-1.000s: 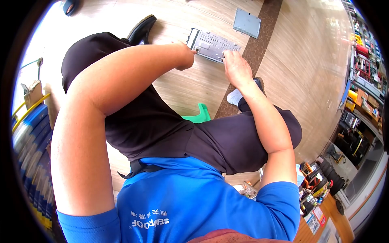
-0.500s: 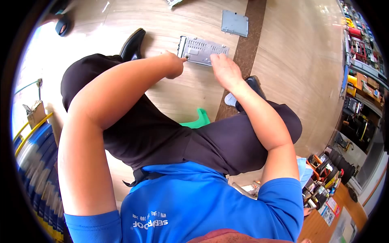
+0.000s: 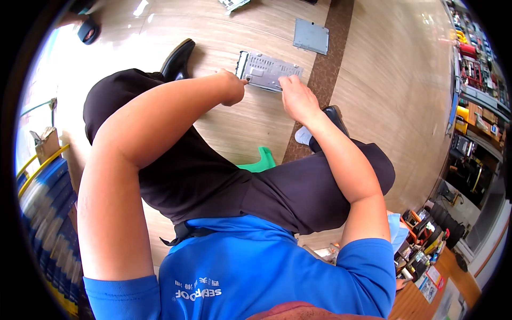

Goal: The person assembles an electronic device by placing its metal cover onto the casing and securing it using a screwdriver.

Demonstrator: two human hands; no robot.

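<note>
A flat silvery metal unit with rows of slots and a dark strip along its left end lies on the floor beyond my legs. My left hand is at its near left corner, fingers curled, one fingertip by a small dark spot; what they hold, if anything, is hidden. Fingers together, my right hand pinches the near edge of the unit toward its right end. Farther off, a separate grey metal plate lies flat, partly over the dark floor stripe.
A green plastic piece shows between my legs. Another metal part is at the top edge. Blue packages stand at the left, beside a yellow rail. Shelves of goods line the right; tools crowd a wooden table, with a person's hand nearby.
The view has shifted, bringing the part at the top edge into sight. Both hands remain at the metal unit, with little visible change in their hold.
</note>
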